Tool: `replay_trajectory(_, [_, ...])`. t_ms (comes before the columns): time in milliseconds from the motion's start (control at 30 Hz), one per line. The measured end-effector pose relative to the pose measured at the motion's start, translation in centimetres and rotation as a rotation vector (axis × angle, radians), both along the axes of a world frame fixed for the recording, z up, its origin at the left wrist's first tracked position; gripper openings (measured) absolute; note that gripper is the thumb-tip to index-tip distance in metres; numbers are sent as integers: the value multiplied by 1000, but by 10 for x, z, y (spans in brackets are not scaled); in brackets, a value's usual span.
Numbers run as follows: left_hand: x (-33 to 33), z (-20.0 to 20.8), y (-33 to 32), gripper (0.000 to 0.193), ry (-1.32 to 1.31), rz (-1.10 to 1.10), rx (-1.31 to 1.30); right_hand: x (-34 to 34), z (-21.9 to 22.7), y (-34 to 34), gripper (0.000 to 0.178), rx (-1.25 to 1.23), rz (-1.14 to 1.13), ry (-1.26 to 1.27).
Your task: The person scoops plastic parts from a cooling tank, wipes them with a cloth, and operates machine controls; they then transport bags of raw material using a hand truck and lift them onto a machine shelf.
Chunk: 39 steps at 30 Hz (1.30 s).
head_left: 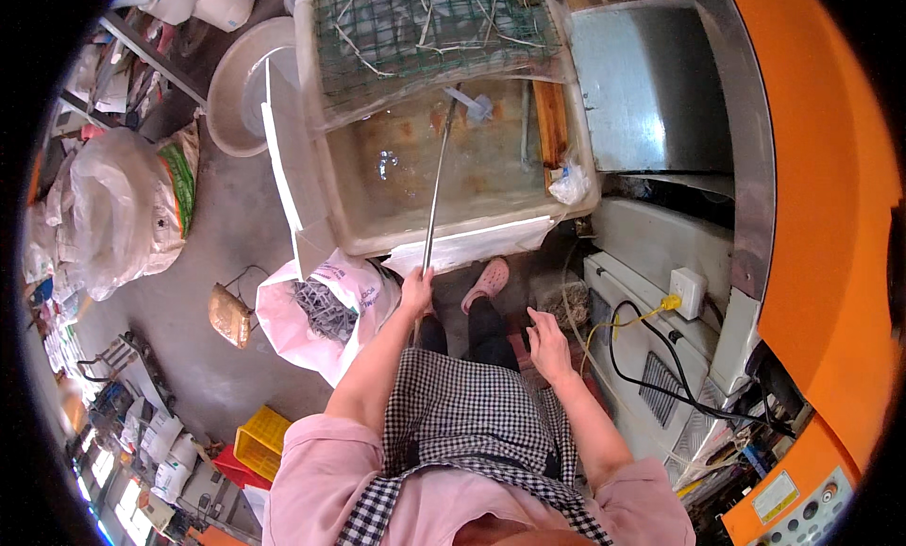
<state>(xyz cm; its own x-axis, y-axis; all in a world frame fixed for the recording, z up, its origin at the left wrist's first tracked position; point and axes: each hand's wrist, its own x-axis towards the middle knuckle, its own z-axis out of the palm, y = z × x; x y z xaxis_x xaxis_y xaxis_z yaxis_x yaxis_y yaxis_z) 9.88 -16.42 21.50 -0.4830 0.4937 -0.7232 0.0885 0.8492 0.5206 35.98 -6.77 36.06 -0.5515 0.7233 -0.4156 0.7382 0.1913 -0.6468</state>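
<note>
My left hand [417,289] is closed around a long thin metal rod [436,187]. The rod reaches forward over the near rim of a large pale tub [344,227] holding shallow, brownish water. Beside the rod's far end lies a small translucent whitish piece [479,108]; I cannot tell whether they touch. My right hand [547,346] hangs in the air to the right of my apron, fingers loosely bent and apart, with nothing seen in it. Near my left forearm stands a white-pink sack [283,321] filled with grey scrap strips [326,308].
Green mesh [377,36] with pale strips covers the tub's far part. White boards [472,246] line its near and left sides. At right are an orange machine [812,168], a grey cabinet and a yellow plug [670,302] with cables. A round basin [231,102] stands left.
</note>
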Motion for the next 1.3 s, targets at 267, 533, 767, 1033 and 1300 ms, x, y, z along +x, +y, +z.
replay_trajectory(267, [-10,-22,-10,37,279,-30,154,13,-6,-5,35,-11,25,-14])
replay_trajectory(533, [-13,88,-120,28,270,-260,138,24,0,-18,34,-170,17,-32])
replay_trajectory(767, [14,18,-50,27,130,-108,11,13,-8,-3,35,-45,-27,-40])
replay_trajectory(1033, [-11,-38,12,30,225,-98,107,13,-23,-3,35,-42,-5,-39])
replay_trajectory(1300, [-52,-74,96,34,291,-78,144,7,-39,-2,36,-47,0,6])
